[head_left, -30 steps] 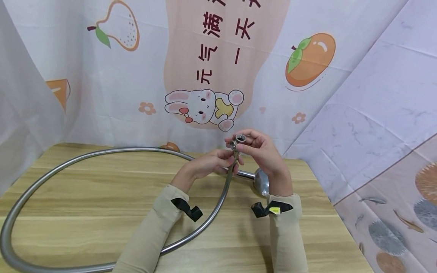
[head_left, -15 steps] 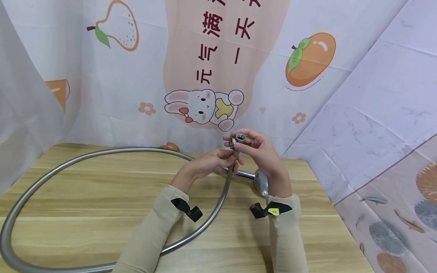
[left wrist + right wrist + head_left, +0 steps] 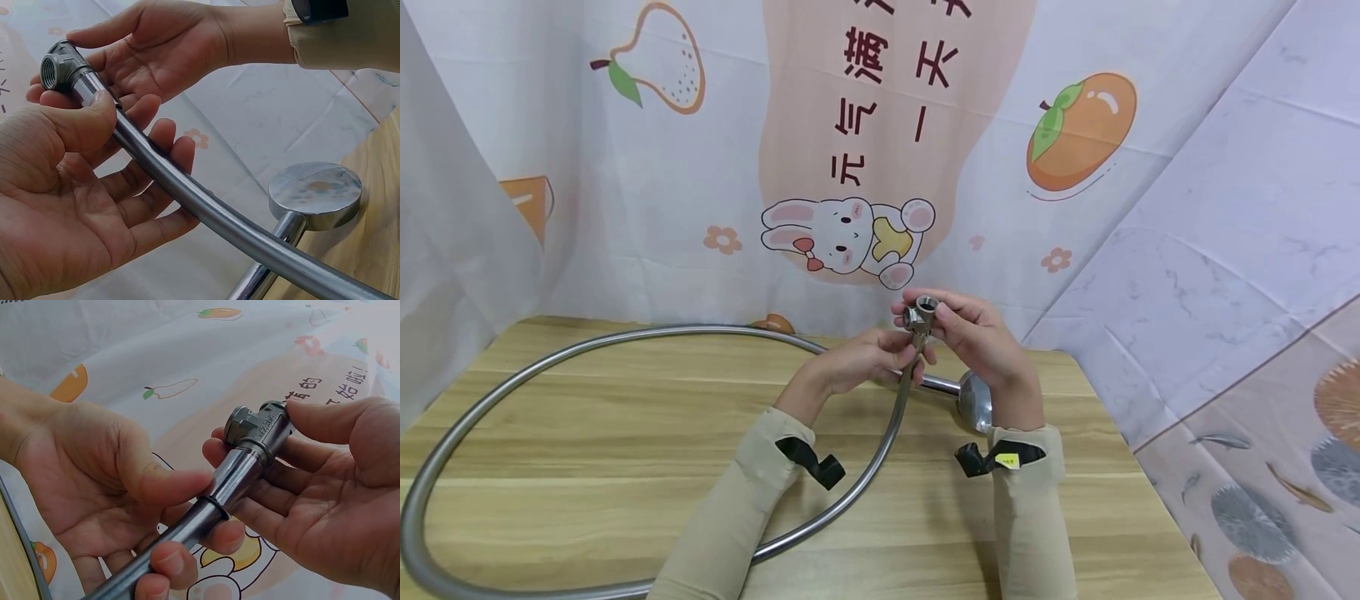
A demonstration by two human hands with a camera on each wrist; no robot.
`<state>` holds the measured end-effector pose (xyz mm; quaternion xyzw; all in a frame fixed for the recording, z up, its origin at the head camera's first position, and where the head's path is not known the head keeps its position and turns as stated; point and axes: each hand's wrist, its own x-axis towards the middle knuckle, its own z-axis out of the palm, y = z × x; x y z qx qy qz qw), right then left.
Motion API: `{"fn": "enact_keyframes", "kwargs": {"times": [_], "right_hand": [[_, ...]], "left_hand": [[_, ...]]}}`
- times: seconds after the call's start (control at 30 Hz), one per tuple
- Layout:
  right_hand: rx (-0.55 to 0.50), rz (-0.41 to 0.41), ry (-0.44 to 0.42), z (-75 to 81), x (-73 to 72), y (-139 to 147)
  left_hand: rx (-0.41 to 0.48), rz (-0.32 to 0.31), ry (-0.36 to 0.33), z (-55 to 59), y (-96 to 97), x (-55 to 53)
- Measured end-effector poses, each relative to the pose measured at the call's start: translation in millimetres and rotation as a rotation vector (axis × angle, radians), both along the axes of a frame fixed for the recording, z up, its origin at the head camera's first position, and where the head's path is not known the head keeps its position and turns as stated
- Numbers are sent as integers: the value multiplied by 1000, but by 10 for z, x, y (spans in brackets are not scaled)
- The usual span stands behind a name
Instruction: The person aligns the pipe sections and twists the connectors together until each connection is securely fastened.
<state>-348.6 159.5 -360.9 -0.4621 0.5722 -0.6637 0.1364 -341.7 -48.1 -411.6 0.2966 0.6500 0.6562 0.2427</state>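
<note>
My left hand [image 3: 867,357] grips the end of a grey metal shower hose [image 3: 874,468] between thumb and curled fingers. At that end sits a metal tee fitting [image 3: 255,430] with threaded openings, one of them facing up in the head view. My right hand [image 3: 988,340] pinches this fitting, its thumb at the open end and its fingers behind. In the left wrist view the fitting [image 3: 60,70] lines up with the hose's connector sleeve. The hose end is held up above the table, and part of the fitting is hidden by the right-hand fingers.
A chrome shower head [image 3: 976,402] lies on the wooden table [image 3: 625,442] behind the right wrist. From the hands, the hose makes a wide loop across the table's left side. A printed cloth [image 3: 700,167] hangs behind the table.
The fitting has turned slightly between the fingers, showing more of its side. My right thumb has shifted to the right along it. The left hand and hose look unchanged.
</note>
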Motion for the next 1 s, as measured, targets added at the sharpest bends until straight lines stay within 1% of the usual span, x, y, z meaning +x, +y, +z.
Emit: {"fn": "enact_keyframes", "kwargs": {"times": [0.37,0.47,0.63,0.7,0.77,1.0], "right_hand": [[2,-5,-15,-7,4,-10],[6,-27,-25,-10,8,-14],[14,-91,-44,-15,16,-19],[15,-101,-40,-15,15,-18],[9,-92,-33,-14,11,-17],[-28,-18,-11,-15,-4,-25]], "left_hand": [[2,2,2,-8,6,6],[3,3,-1,-10,5,8],[-7,9,-4,-13,4,8],[-7,9,-3,-14,4,3],[-7,10,-2,-12,1,0],[-17,5,1,1,-11,-2]]}}
